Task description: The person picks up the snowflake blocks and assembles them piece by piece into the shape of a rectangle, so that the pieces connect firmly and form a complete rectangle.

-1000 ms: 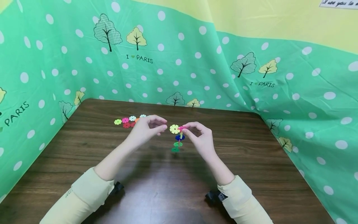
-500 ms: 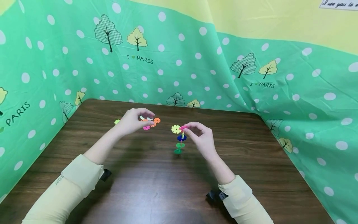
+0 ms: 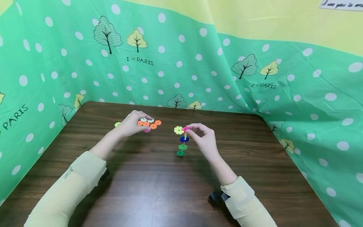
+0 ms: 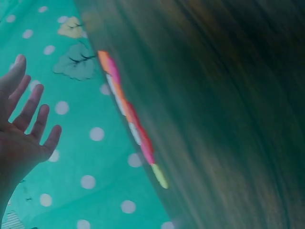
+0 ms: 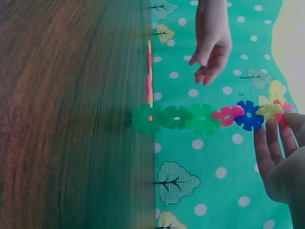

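My right hand pinches a pink snowflake disc near the top of an upright chain of interlocked discs. Lower in the chain come a blue disc and green discs; the foot meets the table. A pale yellow disc sticks out to the left at the top. Over the loose snowflake discs at the back left hovers my left hand, partly covering them. In the left wrist view the fingers of that hand are spread and hold nothing, apart from the discs.
Loose orange, white, pink, red and yellow discs lie flat in a group on the dark wooden table. A green polka-dot cloth hangs behind the table and along both sides.
My left hand has moved left, away from the top of the chain, to above the loose discs. The right hand keeps its pinch and has hardly moved.
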`<state>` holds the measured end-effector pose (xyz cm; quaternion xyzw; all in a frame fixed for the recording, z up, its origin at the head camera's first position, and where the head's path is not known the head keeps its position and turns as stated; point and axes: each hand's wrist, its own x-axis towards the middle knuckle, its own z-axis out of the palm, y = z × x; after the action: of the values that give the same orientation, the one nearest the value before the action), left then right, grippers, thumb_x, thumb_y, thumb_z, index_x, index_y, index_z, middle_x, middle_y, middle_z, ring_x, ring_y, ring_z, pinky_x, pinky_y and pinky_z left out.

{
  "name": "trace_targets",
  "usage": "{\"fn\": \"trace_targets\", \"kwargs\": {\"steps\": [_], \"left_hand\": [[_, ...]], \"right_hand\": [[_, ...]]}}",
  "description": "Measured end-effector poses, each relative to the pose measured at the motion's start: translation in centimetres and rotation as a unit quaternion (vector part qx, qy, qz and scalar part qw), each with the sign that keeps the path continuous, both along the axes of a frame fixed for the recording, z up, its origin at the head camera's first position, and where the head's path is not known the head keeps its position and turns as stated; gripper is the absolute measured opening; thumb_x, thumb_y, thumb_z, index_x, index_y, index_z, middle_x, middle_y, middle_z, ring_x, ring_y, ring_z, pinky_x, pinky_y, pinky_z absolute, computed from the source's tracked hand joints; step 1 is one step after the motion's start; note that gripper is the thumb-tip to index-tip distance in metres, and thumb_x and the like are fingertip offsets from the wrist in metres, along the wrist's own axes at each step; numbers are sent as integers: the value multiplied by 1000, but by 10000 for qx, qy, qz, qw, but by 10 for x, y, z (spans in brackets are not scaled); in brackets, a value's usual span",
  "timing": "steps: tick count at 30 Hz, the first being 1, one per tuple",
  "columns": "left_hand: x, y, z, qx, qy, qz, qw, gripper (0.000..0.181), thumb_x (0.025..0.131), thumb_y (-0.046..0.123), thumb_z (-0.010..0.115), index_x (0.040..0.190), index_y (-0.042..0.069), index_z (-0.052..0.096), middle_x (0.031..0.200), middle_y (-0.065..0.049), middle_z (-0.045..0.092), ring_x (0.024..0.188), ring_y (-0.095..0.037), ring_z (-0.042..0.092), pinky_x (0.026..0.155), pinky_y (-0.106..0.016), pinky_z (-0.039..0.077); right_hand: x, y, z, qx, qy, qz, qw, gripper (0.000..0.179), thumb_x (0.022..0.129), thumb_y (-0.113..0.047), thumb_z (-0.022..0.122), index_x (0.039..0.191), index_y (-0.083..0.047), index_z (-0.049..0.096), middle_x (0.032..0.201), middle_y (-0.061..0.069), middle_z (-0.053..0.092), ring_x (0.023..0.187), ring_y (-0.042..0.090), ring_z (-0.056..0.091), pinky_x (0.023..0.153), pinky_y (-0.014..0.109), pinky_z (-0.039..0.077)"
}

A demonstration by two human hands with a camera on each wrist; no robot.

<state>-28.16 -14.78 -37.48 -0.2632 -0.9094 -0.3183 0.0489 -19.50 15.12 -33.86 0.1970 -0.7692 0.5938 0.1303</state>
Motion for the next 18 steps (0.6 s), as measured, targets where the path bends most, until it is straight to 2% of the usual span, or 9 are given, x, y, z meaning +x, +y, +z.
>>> {"fn": "trace_targets", "kwargs": {"steps": [4,11,18], "left_hand": [[-10,-4,-10,-90,-4,-14,10000,40,77,20,79,114,10,67,120,-10,63,111,-28,44,96,-53,33],[-27,-11,-26,-217,-482,-100,9986,46,78,24,79,119,8,65,126,-14,59,119,-32,40,102,-58,27],[-40,-15,-42,-847,-778,-79,9933,50,78,26,78,124,13,63,133,-14,53,122,-35,38,102,-63,25]], "right_hand": [[-1,0,0,-46,-34,31,10000,16,86,-5,68,98,6,67,89,22,67,74,19,65,71,30,57],[-5,1,-1,-49,-38,102,9999,16,86,-5,67,98,6,67,90,22,68,75,18,66,72,29,57],[-5,2,1,-23,-23,104,9999,16,86,-5,68,98,6,67,92,22,68,78,25,66,72,28,57]]}}
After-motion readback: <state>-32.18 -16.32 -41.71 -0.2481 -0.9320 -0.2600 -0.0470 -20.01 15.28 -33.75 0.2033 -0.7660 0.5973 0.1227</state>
